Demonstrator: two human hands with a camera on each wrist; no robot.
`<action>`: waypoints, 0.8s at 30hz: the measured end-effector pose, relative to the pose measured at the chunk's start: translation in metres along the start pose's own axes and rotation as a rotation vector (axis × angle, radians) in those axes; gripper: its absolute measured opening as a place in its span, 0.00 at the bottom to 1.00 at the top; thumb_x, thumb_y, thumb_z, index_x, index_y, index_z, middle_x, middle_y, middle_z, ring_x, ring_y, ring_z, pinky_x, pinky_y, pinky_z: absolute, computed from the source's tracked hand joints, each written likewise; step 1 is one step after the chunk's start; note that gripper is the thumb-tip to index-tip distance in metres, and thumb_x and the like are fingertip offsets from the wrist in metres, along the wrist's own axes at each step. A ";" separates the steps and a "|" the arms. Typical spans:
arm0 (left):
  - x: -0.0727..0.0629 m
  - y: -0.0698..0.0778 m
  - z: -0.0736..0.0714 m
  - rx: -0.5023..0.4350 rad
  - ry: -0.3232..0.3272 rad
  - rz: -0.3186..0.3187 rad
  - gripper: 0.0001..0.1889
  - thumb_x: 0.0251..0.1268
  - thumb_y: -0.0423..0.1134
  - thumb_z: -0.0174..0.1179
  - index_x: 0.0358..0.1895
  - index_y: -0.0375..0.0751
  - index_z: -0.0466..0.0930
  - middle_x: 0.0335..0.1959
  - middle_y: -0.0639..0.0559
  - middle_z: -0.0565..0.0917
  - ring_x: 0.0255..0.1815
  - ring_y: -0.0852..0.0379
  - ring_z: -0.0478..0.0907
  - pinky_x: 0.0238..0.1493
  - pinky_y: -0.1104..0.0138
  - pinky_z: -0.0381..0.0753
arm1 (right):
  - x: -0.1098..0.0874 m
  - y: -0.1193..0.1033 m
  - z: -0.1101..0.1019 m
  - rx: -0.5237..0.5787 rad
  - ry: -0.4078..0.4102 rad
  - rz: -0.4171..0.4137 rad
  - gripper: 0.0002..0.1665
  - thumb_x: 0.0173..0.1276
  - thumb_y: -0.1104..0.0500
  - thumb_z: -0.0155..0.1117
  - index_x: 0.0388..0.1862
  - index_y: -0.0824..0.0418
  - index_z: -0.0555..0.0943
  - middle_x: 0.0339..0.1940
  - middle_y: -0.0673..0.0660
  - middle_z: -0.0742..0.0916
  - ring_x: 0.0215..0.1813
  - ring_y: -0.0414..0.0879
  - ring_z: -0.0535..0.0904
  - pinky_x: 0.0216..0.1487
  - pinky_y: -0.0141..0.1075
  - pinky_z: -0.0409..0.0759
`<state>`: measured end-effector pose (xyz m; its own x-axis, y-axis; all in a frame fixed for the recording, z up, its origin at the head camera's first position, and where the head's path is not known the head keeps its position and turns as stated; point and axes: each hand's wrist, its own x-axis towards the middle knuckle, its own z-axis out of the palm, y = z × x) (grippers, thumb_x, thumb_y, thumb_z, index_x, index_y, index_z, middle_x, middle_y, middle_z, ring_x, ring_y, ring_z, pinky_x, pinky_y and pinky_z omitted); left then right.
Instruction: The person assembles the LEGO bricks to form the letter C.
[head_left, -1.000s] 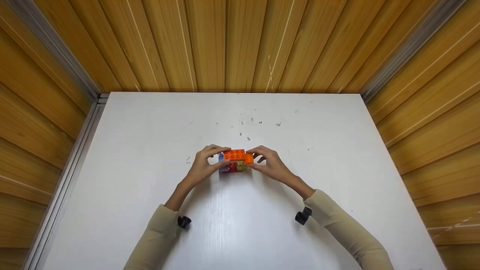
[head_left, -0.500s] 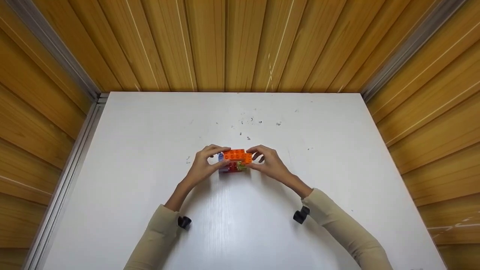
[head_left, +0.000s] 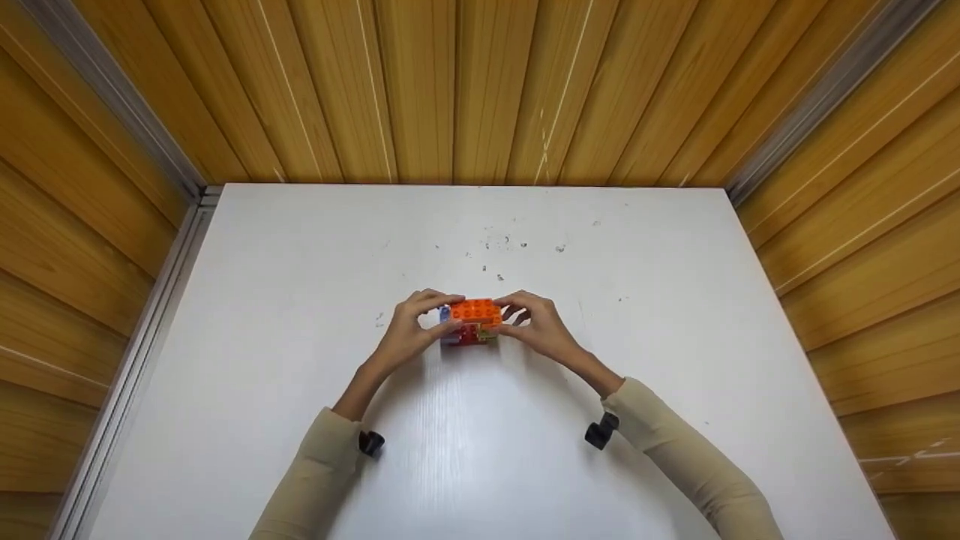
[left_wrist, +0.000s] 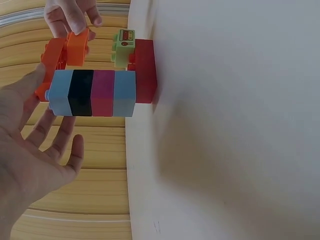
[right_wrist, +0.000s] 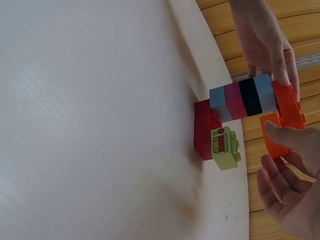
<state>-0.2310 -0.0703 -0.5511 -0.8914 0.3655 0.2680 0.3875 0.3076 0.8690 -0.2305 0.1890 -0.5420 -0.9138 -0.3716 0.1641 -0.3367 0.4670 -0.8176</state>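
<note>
A toy-brick build stands on the white table. Its base is a red brick (right_wrist: 202,137), with a light green printed brick (right_wrist: 227,156) on one end. On the other end rises a column of light blue (left_wrist: 124,93), magenta (left_wrist: 102,93), black (left_wrist: 80,93) and light blue (left_wrist: 60,95) bricks. A long orange-red brick (head_left: 476,309) tops the column and overhangs the green brick. My left hand (head_left: 405,328) pinches that long brick at the column end. My right hand (head_left: 546,328) pinches a small orange brick (right_wrist: 276,146) just under the overhang; whether the studs engage I cannot tell.
The white table (head_left: 300,247) bears small dark marks behind the build. Wood-patterned panels (head_left: 480,90) rise at the back and both sides. Black devices (head_left: 371,443) sit at both wrists.
The small orange brick in my right hand has moved left and in beneath the long brick's overhang. My left hand keeps its hold. The head view has shifted slightly.
</note>
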 end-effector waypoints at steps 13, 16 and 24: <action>0.002 -0.003 -0.003 0.128 -0.009 0.033 0.20 0.60 0.45 0.73 0.57 0.48 0.88 0.46 0.46 0.88 0.52 0.46 0.82 0.59 0.48 0.78 | -0.005 0.006 0.007 0.035 0.074 0.010 0.22 0.60 0.63 0.77 0.54 0.65 0.86 0.46 0.63 0.90 0.43 0.54 0.88 0.39 0.28 0.81; 0.003 -0.003 -0.003 0.168 -0.007 0.059 0.20 0.60 0.47 0.73 0.56 0.49 0.88 0.45 0.47 0.88 0.51 0.47 0.83 0.56 0.50 0.79 | -0.005 0.007 0.008 0.044 0.090 0.015 0.22 0.60 0.63 0.77 0.54 0.66 0.87 0.47 0.63 0.90 0.43 0.54 0.88 0.40 0.29 0.81; 0.006 -0.002 -0.005 0.249 0.001 0.127 0.20 0.60 0.48 0.73 0.55 0.49 0.89 0.41 0.47 0.89 0.46 0.47 0.84 0.51 0.49 0.79 | -0.006 0.009 0.009 0.063 0.122 -0.007 0.22 0.60 0.61 0.77 0.54 0.64 0.87 0.45 0.62 0.90 0.43 0.55 0.87 0.41 0.29 0.79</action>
<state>-0.2384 -0.0728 -0.5494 -0.8321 0.4139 0.3692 0.5420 0.4656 0.6996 -0.2256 0.1879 -0.5551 -0.9337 -0.2727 0.2321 -0.3313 0.4119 -0.8489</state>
